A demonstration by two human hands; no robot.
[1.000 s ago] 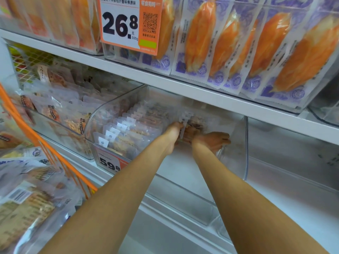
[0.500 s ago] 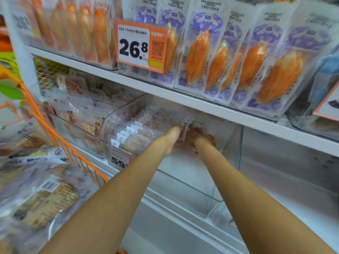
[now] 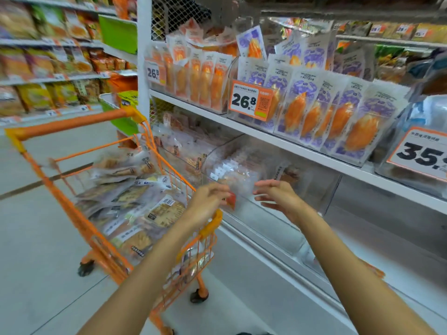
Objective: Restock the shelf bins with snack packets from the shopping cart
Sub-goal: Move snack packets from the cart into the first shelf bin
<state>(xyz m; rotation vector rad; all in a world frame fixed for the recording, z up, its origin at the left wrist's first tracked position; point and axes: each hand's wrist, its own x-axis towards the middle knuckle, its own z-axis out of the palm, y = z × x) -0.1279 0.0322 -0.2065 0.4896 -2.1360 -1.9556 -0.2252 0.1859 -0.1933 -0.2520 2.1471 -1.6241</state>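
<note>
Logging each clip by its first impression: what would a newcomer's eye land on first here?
Probably the orange cart at left, heaped with snack packets. Next, the upper shelf's row of purple-and-orange packs behind a bold 26.8 price tag. In the middle, the left hand and right hand hover empty in front of the clear bin on the lower shelf.

We see the left hand [image 3: 208, 201] and right hand [image 3: 278, 197] empty, fingers loosely spread, just in front of the clear shelf bin [image 3: 242, 170]. Left of the bin stands the orange shopping cart [image 3: 72, 126], heaped with snack packets [image 3: 135, 209]. Above the bin hangs a 26.8 price tag [image 3: 250, 100].
</note>
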